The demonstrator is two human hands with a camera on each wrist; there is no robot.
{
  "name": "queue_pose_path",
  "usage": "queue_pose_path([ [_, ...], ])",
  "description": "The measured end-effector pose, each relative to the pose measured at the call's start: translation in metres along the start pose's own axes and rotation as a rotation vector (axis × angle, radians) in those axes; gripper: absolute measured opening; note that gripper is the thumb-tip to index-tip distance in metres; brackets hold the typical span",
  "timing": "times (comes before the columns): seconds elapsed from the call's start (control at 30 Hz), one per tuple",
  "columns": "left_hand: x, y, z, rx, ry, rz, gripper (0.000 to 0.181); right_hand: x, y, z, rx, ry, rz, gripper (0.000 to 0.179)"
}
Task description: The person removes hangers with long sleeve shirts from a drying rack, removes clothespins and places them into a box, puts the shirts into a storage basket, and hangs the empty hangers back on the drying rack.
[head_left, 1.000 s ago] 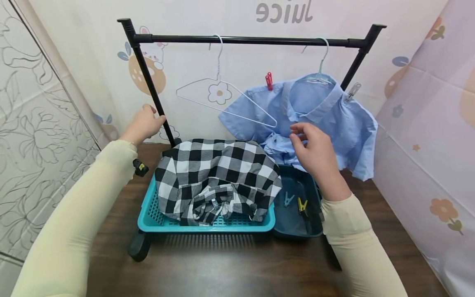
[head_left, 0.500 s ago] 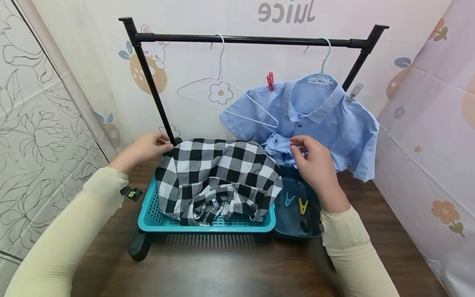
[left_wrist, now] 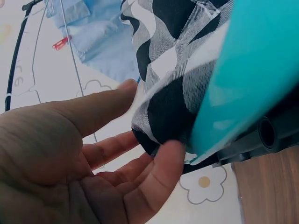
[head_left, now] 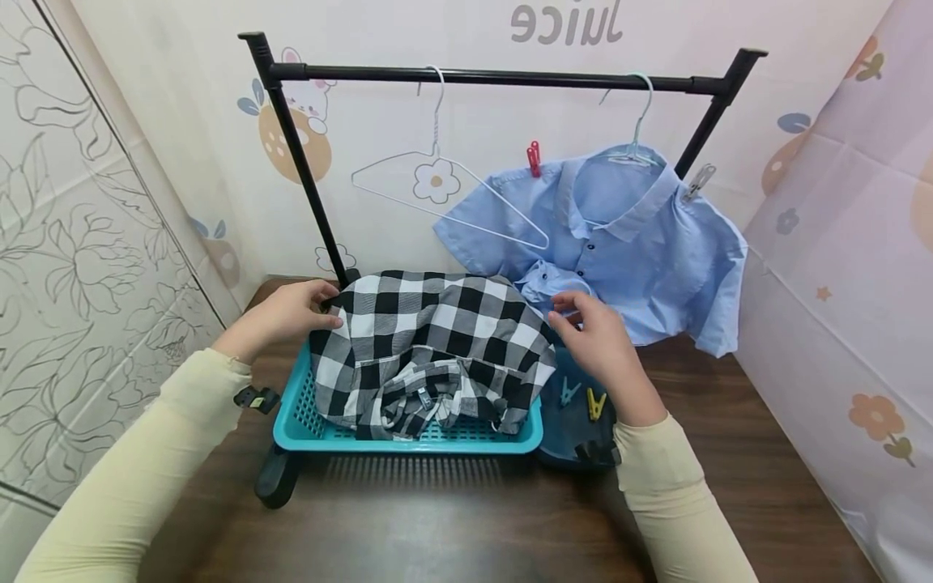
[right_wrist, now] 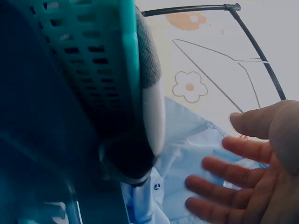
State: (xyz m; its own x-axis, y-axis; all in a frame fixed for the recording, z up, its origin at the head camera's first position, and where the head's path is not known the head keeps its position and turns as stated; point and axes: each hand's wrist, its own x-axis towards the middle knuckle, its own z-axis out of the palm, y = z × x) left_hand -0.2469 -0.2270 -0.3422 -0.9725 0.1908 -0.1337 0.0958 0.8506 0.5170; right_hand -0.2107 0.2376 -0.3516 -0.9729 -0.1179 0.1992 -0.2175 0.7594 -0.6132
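A black-and-white checked shirt lies bundled in a turquoise basket. My left hand is at the shirt's left edge; in the left wrist view its fingers reach behind a checked fold, with the thumb apart from them. Whether those fingers touch the cloth is hard to tell. Beside the shirt's right end is my right hand, its fingers loosely spread and holding nothing. In the right wrist view a gap separates these fingers from the checked cloth.
Above the basket, a bare white hanger hangs from a black rack. A light blue shirt hangs at right with red and grey clothespins. A dark blue tray holds yellow and light blue clothespins.
My left hand has come down from beside the rack's left post to the checked shirt's left edge. My right hand has moved down and slightly left, towards the shirt's right end.
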Motion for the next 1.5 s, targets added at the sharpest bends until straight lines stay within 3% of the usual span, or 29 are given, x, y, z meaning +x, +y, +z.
queue_pose_path([
  [0.2, 0.004, -0.011, 0.004, -0.105, -0.033, -0.032, 0.058, 0.002, 0.003, 0.011, -0.043, -0.196, 0.111, 0.061],
  [0.47, 0.000, -0.026, 0.003, -0.151, -0.052, 0.012, 0.054, 0.001, 0.005, 0.026, -0.072, -0.304, 0.205, 0.081],
  [0.63, -0.006, -0.034, 0.001, -0.220, -0.098, 0.033, 0.054, 0.001, 0.004, 0.030, -0.100, -0.320, 0.204, 0.077],
  [0.87, -0.013, -0.043, -0.002, -0.312, -0.098, 0.077, 0.055, 0.003, 0.001, 0.034, -0.074, -0.316, 0.192, 0.059],
  [1.03, -0.014, -0.046, -0.003, -0.298, -0.090, 0.109, 0.052, 0.001, 0.000, 0.035, -0.075, -0.259, 0.151, 0.039],
  [1.2, -0.018, -0.045, -0.004, -0.271, -0.030, 0.102, 0.032, 0.000, 0.000, 0.036, -0.071, -0.157, 0.076, 0.027],
  [1.3, -0.020, -0.042, -0.006, -0.307, 0.024, 0.094, 0.023, 0.000, -0.001, 0.035, -0.043, -0.072, 0.047, 0.024],
  [1.5, -0.023, -0.032, -0.012, -0.393, 0.098, 0.100, 0.024, 0.000, -0.005, 0.033, 0.052, 0.079, 0.032, 0.020],
])
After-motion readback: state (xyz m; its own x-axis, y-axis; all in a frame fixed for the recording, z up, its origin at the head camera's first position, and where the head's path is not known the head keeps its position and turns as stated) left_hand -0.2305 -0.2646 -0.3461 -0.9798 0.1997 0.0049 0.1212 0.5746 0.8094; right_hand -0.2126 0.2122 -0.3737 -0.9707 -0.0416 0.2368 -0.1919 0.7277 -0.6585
